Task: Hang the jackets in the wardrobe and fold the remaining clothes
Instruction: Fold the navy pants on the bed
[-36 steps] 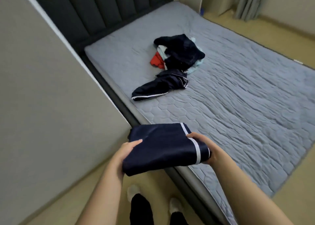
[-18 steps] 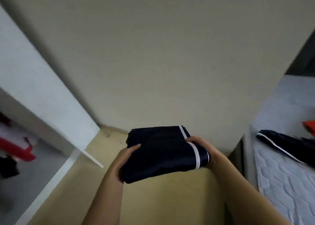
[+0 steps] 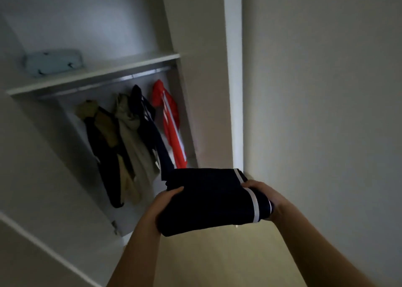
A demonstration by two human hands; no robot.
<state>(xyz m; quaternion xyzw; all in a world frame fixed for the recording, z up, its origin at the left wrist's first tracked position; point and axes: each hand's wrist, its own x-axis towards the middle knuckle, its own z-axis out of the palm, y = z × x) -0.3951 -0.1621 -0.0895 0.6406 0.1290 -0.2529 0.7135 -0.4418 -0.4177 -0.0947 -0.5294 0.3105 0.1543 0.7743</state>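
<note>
The left hand and the right hand were apart. Each gripped one side of the folded dark blue clothes, held in the air between them. Behind, jackets hung from the rail under the wardrobe shelf.

4 jackets on 1 rail: olive jacket, beige jacket, navy jacket, red jacket. 1 folded garment. 2 hands: L hand, R hand. 1 shelf, 1 blue case on it.
</note>
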